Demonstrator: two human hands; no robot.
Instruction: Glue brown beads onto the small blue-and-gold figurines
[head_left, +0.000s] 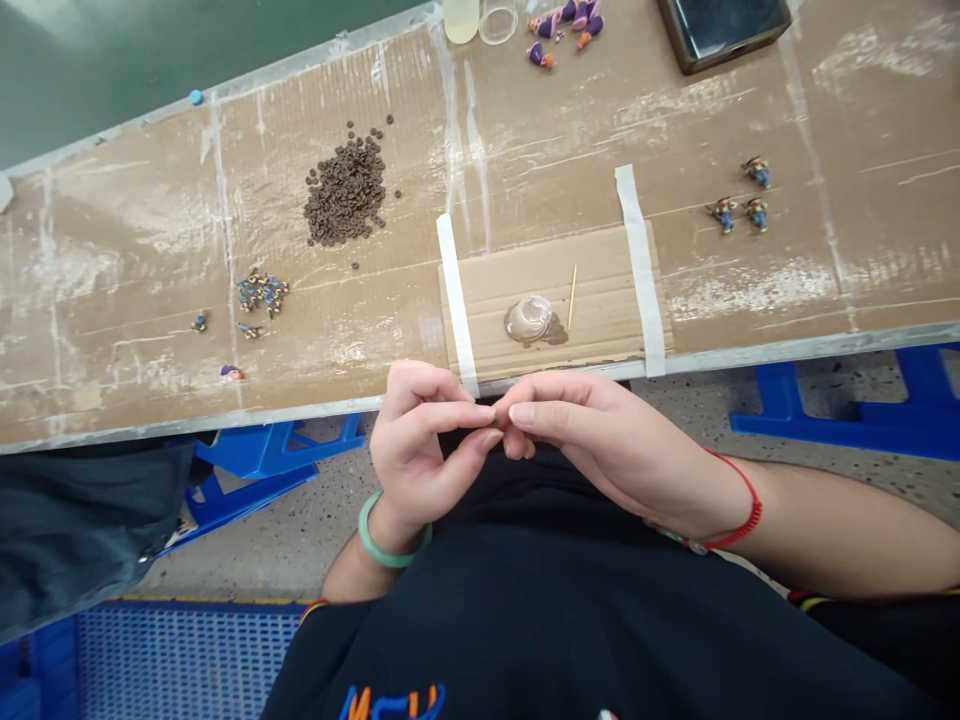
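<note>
The fingers of the left hand (420, 445) and right hand (604, 425) meet tip to tip, thumbs and forefingers pinching what seems to be a tiny brownish piece (500, 423); the fingertips cover most of it, so its shape cannot be told. The piece is held in front of the dark shirt (540, 580), at the bench's near edge rather than over the bench (360, 335) itself. That is probably the chief risk: a loosened pinch could send it into the lap or onto the speckled floor (255, 540), where something so small would be hard to find.

Just beyond lies a corrugated cardboard pad (487, 275), a white tape strip (457, 305) across its left end and another (641, 270) across its right. On it sit a glossy clear blob or shallow dish (529, 318) and, beside that, a toothpick (572, 297). If the blob is adhesive, a stray knuckle could smear it; a nudge could roll the toothpick.

Farther out, a heap of small brown discs (345, 195) has loose strays that a sweeping sleeve might scatter. Blue-clad figurines lie in a cluster (262, 292) on the left and a trio (757, 213) on the right.
</note>
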